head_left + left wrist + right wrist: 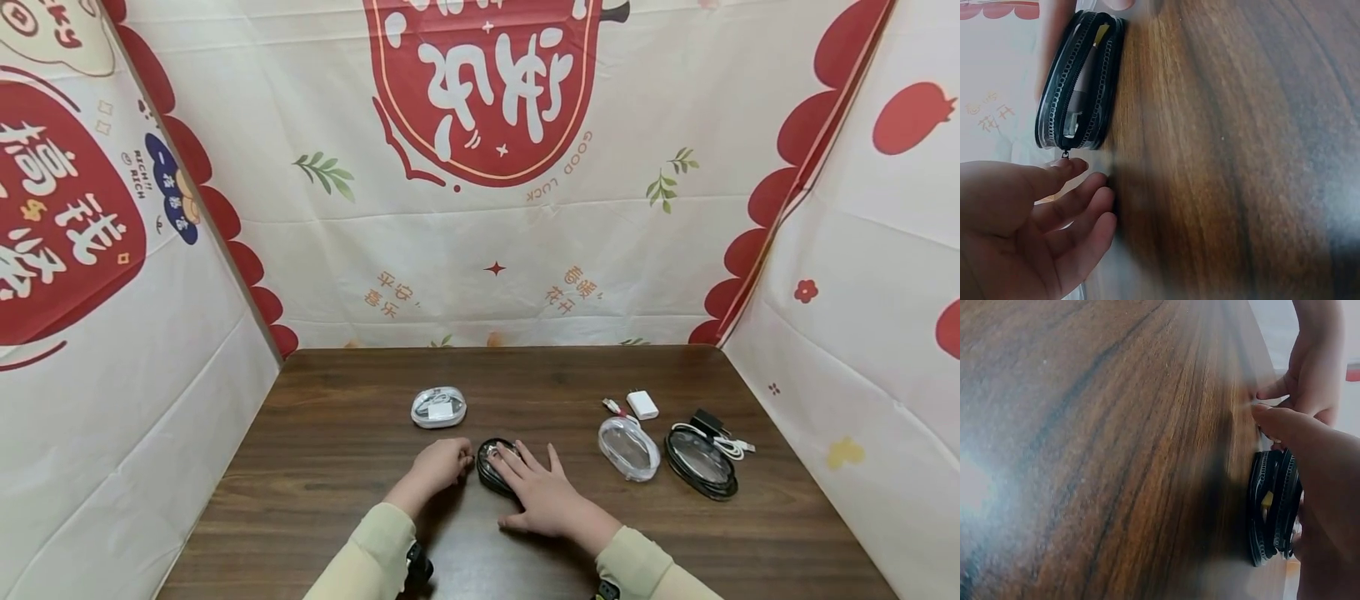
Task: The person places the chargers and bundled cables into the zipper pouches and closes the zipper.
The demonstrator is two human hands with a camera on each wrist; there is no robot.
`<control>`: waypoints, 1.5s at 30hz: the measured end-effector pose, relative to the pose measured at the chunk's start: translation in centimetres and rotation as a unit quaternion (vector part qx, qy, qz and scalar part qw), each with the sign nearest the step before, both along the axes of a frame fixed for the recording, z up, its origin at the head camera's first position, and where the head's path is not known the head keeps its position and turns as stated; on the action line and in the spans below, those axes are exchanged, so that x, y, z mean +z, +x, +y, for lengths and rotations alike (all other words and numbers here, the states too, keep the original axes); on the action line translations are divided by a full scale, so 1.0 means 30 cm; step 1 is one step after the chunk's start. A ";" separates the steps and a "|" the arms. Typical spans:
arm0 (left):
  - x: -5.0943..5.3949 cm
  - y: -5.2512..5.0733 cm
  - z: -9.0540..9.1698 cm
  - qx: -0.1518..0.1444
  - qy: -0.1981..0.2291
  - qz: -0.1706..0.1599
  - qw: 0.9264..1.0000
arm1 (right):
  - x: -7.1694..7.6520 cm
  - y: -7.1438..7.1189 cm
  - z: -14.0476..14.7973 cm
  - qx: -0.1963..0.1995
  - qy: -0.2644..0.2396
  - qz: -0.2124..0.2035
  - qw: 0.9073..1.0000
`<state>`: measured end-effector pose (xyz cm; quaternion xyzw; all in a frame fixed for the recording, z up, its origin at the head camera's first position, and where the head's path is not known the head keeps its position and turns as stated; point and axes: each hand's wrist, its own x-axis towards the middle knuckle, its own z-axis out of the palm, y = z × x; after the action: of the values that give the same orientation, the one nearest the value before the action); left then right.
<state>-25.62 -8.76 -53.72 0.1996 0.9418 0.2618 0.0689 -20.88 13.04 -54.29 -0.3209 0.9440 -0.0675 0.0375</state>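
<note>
A small clear zip pouch with black edging (495, 475) lies on the table between my hands. Its zipper (1075, 78) stands apart along the near side, and a pale item and a bit of yellow show inside. My left hand (442, 465) is at the pouch's left end, thumb and index finger pinching the zipper pull (1065, 154). The other fingers of that hand are loosely bent below it. My right hand (543, 496) rests on top of the pouch with fingers spread and fairly straight, covering part of it.
Beyond my left hand lies a white-edged clear pouch (438, 408) with contents. To the right are another white-edged pouch (628, 450), a black-edged pouch (701, 462), a white charger plug (642, 405), a black plug (708, 422) and white cables (735, 447). Printed cloth walls (495, 233) enclose the table.
</note>
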 end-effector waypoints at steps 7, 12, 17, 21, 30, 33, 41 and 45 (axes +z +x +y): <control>-0.002 0.021 -0.010 -0.003 0.030 -0.063 0.998 | -0.016 0.006 -0.008 -0.005 -0.014 -0.004 1.000; 0.000 0.035 -0.006 -0.005 0.054 -0.087 0.995 | -0.018 0.006 -0.006 -0.010 -0.021 -0.006 1.000; 0.005 0.047 0.003 -0.002 0.076 -0.108 0.991 | -0.006 0.008 -0.005 -0.012 -0.019 -0.008 1.000; 0.008 0.054 0.004 -0.001 0.085 -0.119 0.989 | -0.006 0.009 -0.004 -0.012 -0.017 -0.008 1.000; 0.012 0.075 0.004 -0.012 0.086 -0.137 0.987 | -0.014 0.006 -0.002 -0.013 -0.020 -0.010 1.000; 0.012 0.083 0.006 -0.018 0.093 -0.141 0.985 | -0.019 0.006 -0.002 -0.013 -0.020 -0.010 1.000; 0.008 0.075 0.022 0.012 0.038 -0.091 0.995 | -0.007 -0.001 -0.003 -0.021 -0.016 -0.004 1.000; 0.010 0.058 0.030 0.024 0.028 -0.079 0.996 | 0.007 -0.007 0.002 -0.020 -0.029 0.010 0.999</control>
<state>-23.87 -7.85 -53.41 0.1572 0.9302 0.3047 0.1310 -21.09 13.09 -54.09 -0.3034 0.9482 -0.0921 0.0174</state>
